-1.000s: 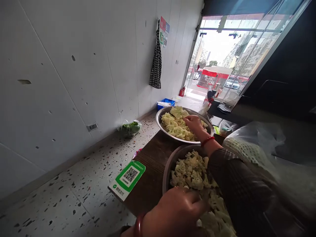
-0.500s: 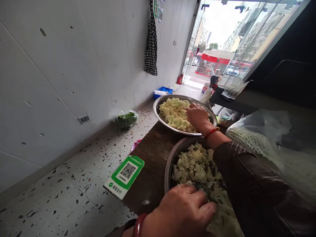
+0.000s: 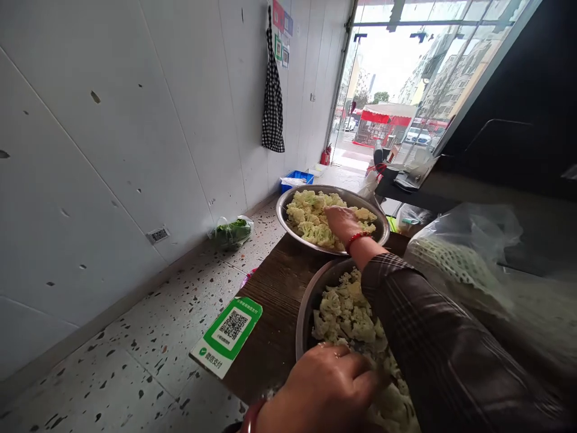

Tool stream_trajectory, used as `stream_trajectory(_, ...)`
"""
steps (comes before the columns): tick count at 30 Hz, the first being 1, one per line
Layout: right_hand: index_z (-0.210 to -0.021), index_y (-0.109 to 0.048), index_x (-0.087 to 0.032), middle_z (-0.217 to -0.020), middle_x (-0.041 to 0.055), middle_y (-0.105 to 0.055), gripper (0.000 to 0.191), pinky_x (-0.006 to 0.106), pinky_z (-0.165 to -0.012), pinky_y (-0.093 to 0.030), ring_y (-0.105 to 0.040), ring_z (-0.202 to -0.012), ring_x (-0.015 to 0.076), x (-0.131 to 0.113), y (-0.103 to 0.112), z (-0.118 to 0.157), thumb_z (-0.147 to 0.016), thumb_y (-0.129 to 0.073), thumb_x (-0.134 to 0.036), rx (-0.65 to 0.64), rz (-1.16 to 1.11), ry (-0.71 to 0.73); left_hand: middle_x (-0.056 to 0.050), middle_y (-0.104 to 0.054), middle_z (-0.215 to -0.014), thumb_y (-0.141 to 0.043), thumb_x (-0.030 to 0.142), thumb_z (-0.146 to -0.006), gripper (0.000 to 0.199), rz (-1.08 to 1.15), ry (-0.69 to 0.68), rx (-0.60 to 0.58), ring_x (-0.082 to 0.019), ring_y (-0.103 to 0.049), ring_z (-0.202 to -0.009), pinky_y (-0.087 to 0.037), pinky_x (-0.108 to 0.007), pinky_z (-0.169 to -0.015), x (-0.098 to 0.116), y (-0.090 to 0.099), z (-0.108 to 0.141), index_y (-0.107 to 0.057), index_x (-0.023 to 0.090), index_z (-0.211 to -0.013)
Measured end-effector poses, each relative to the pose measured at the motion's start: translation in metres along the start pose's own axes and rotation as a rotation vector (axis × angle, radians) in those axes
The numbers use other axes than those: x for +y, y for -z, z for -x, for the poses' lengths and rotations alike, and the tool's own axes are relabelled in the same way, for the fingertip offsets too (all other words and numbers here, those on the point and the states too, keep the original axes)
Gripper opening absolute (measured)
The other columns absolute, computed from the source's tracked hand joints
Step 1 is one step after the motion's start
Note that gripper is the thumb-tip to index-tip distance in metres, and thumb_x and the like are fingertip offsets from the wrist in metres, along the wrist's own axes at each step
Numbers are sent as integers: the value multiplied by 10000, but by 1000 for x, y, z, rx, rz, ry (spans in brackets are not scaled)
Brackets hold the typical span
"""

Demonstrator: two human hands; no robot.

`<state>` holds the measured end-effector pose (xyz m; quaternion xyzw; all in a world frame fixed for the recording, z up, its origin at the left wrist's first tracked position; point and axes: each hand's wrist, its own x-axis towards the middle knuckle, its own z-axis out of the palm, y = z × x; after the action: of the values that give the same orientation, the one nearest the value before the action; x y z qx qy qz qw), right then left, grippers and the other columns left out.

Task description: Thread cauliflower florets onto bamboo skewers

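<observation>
While your right hand [image 3: 343, 222] is reaching into the far bowl [image 3: 282, 211], its fingers are bending down among the pale cauliflower florets [image 3: 309, 210], which are lying around it. Your left hand [image 3: 327, 379] is curling over the near bowl [image 3: 305, 313], with the darker cauliflower pieces [image 3: 345, 313] lying just beyond and beside its knuckles. Your hands are working well apart; whether either is gripping a piece, you cannot tell, since the fingertips are hiding. Both bowls are sitting on the dark table [image 3: 282, 273].
</observation>
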<state>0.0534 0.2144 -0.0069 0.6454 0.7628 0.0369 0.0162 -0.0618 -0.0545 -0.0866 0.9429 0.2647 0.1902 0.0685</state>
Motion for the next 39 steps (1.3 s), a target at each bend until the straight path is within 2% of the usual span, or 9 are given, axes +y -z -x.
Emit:
stream_trajectory(4,-1265,-652,-160,-1217,181,-698,318,388,-886,-553,-697,-1083,275,8,8,12,-1051,-456,-292,66,-30,11,-50,-698,-817,-618,633,-864,460,33,40,-60,-208,-663,-707,-489,-301,-631,1,8,-2,-653,204,-1028)
stream_trajectory(7,-1384,-584,-199,-1314,175,-674,402,402,-927,-528,-672,-1166,294,27,22,35,-1059,-358,-270,154,-35,11,-54,-722,-943,-681,534,-849,432,91,122,-108,-234,-684,-821,-524,-334,-726,9,27,-2,-644,222,-1146)
stream_trajectory(10,-1480,-501,-218,-1428,155,-610,458,412,-974,-504,-635,-1228,294,53,37,70,-1053,-358,-302,197,-27,-13,-68,-730,-1007,-647,486,-888,412,130,167,-129,-243,-686,-871,-533,-359,-781,15,43,-2,-646,223,-1204)
stream_trajectory(14,-1524,-466,-205,-1501,131,-559,503,408,-1011,-482,-598,-1278,305,88,41,131,-1053,-365,-347,223,-42,-58,-79,-733,-1043,-636,441,-910,377,147,194,-151,-260,-694,-935,-531,-378,-836,17,51,-6,-666,205,-1204)
stream_trajectory(19,-1456,-560,-169,-1422,126,-633,482,405,-1014,-483,-643,-1211,308,123,22,208,-1013,-465,-331,259,-161,-81,-100,-729,-1144,-624,382,-931,365,164,215,-149,-277,-685,-1038,-523,-397,-905,18,51,-10,-662,176,-1229)
stream_trajectory(22,-1404,-608,-155,-1403,122,-649,452,404,-1039,-483,-633,-1236,301,133,6,247,-1002,-495,-326,278,-237,-3,-100,-728,-1139,-612,379,-941,375,154,254,-136,-259,-692,-1009,-528,-385,-890,20,54,-12,-656,182,-1257)
stream_trajectory(31,-1232,-722,-236,-1246,73,-749,320,378,-953,-561,-719,-1119,243,125,-37,348,-995,-516,-297,283,-552,170,-82,-734,-1096,-570,386,-951,376,98,308,-116,-223,-699,-941,-533,-338,-837,25,59,-15,-654,216,-1276)
stream_trajectory(35,-1165,-757,-246,-1196,60,-771,314,361,-910,-568,-735,-1085,248,115,-52,380,-999,-507,-339,300,-651,70,-78,-732,-1101,-566,390,-945,380,85,334,-130,-213,-695,-915,-528,-340,-844,26,57,-19,-654,208,-1266)
stream_trajectory(39,-1163,-758,-238,-1051,55,-807,360,355,-908,-549,-748,-1022,242,114,-59,387,-1016,-456,-367,411,-755,-106,-89,-728,-1120,-557,451,-941,416,120,366,-125,-211,-687,-906,-537,-365,-868,22,52,-23,-663,189,-1245)
